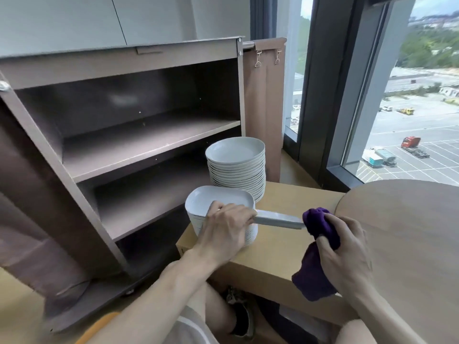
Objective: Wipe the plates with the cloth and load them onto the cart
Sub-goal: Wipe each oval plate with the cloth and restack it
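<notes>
The cart (124, 63) stood at left: brown, open-fronted, with two shelves facing the person. A low wooden tabletop (285, 197) stood just beside it and carried two stacks of white plates, the near stack (198, 202) at its left end and the tall stack (236, 165) behind. The left hand (226, 227) gripped one plate (278, 219) by its rim, edge-on above the tabletop. The purple cloth (318, 222) touched the plate's right end. The right hand (347, 249) was clenched round the cloth. A round tabletop (409, 232) lay at right. Dark-framed windows (422, 120) behind overlooked a car park.
</notes>
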`<state>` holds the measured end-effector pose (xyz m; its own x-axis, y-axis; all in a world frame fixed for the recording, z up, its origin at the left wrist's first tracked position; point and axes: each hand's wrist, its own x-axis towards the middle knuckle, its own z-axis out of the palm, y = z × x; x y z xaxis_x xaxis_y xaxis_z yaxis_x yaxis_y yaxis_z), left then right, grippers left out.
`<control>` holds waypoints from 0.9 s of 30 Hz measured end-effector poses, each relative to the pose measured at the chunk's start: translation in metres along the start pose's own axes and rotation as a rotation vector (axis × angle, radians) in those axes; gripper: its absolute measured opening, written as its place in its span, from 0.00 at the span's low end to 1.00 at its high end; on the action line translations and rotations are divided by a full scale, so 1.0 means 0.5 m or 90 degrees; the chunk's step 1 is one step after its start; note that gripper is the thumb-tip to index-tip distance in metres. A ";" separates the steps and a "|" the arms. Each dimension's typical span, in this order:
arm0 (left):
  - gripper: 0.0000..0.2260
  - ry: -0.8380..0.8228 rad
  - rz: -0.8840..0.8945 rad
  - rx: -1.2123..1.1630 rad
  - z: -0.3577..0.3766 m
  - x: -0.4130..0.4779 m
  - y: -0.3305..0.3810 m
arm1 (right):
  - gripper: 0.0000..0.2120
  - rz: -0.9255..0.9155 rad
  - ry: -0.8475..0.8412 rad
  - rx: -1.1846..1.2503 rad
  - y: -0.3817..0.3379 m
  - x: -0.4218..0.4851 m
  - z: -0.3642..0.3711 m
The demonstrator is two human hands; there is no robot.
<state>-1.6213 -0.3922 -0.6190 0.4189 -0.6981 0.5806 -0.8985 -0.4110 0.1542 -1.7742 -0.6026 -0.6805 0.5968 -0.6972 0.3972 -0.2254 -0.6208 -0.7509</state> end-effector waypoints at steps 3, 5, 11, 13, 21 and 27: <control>0.02 0.049 -0.046 0.032 -0.036 -0.010 -0.056 | 0.21 0.037 -0.034 0.022 0.009 0.000 0.006; 0.03 0.051 -0.096 0.041 -0.048 -0.016 -0.098 | 0.21 0.043 -0.052 0.024 0.009 -0.002 0.008; 0.06 -0.113 -0.251 0.042 -0.041 -0.036 -0.207 | 0.21 0.013 -0.091 0.022 -0.009 -0.015 0.020; 0.06 -0.221 -0.285 0.041 -0.034 -0.040 -0.219 | 0.21 0.007 -0.104 0.030 -0.007 -0.020 0.025; 0.27 -0.382 -0.351 0.055 0.025 -0.043 -0.246 | 0.21 -0.011 -0.135 0.064 -0.008 -0.027 0.035; 0.21 -0.173 -0.337 -0.182 0.043 -0.051 -0.098 | 0.24 -0.052 -0.160 0.045 -0.024 -0.037 0.036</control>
<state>-1.5851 -0.3667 -0.6586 0.7981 -0.5830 0.1522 -0.5462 -0.5934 0.5913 -1.7685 -0.5759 -0.6884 0.7851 -0.5293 0.3217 -0.1192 -0.6388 -0.7601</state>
